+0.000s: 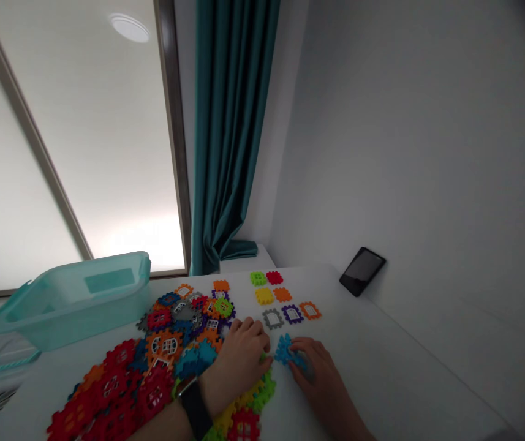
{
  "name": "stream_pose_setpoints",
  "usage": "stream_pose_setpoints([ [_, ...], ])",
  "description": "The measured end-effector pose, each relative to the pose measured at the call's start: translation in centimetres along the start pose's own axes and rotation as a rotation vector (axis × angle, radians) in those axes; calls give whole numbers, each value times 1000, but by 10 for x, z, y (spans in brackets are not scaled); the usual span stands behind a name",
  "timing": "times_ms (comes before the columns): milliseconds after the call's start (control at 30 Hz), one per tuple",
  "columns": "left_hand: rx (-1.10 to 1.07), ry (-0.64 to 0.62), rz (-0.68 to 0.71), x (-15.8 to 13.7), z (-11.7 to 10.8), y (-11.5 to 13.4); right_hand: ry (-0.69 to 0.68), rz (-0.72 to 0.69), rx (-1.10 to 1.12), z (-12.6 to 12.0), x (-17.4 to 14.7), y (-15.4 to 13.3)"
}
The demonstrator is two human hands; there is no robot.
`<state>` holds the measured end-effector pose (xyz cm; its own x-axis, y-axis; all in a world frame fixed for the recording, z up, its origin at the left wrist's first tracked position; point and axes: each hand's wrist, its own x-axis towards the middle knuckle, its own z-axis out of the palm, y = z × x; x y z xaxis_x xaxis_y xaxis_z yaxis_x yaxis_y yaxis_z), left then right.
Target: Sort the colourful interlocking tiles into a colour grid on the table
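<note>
My right hand (318, 367) pinches light blue interlocking tiles (283, 349) with notched edges, just above the white table. Whether it is one tile or a small stack, I cannot tell. Beside it, my left hand (242, 354), with a dark watch on the wrist, reaches over the right side of a heap of coloured tiles (163, 346). Its fingers are curled, and a bit of green shows at the fingertips; what they hold, if anything, is mostly hidden. Below that hand lie green tiles (262, 392) and a red window tile (244, 425).
Beyond my hands, loose tiles lie in rows, among them a yellow tile (264, 296), a grey frame (272, 318) and a purple frame (292, 314). A translucent teal bin (83, 318) stands at the left. A black tablet-like device (362, 271) leans against the right wall.
</note>
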<state>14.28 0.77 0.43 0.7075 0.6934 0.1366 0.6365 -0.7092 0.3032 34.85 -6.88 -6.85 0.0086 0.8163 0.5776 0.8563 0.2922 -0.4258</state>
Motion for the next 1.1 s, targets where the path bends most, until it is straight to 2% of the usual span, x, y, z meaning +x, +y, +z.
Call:
stream_pose_setpoints([
  [300,24,-23,-37,10,21,6,-105,55,-123,8,6,-12],
  [467,18,-14,-65,11,27,7,-116,62,-148,8,4,-16],
  [767,15,-18,-76,13,28,5,-73,89,-126,6,-10,-10],
  [1100,30,-47,-75,15,23,8,-71,70,-154,7,-7,-11],
])
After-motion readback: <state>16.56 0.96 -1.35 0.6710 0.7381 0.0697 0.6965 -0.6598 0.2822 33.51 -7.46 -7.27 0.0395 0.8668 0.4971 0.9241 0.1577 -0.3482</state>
